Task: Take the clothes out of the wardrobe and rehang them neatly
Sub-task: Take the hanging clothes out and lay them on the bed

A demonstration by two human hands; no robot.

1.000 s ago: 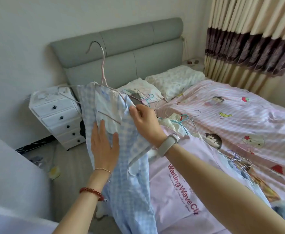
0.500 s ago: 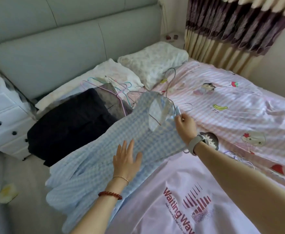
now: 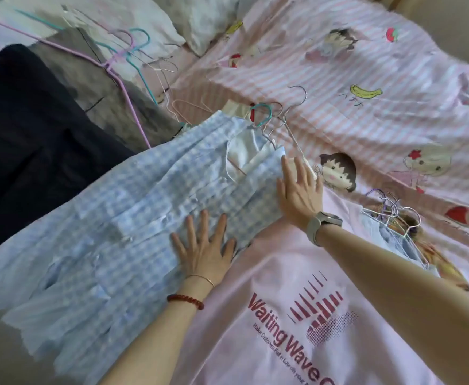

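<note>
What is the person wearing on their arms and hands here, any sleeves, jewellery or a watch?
Both forearms are bare, with no sleeves in view. The left hand has two bracelets at its wrist: a thin gold chain and, below it, a string of dark red beads. The right hand has a watch with a pale grey strap at its wrist. No rings are visible.

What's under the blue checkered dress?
The blue checkered dress lies over a pink printed shirt and a black garment. A hanger pokes from its neck. Anything further beneath is covered.
</note>
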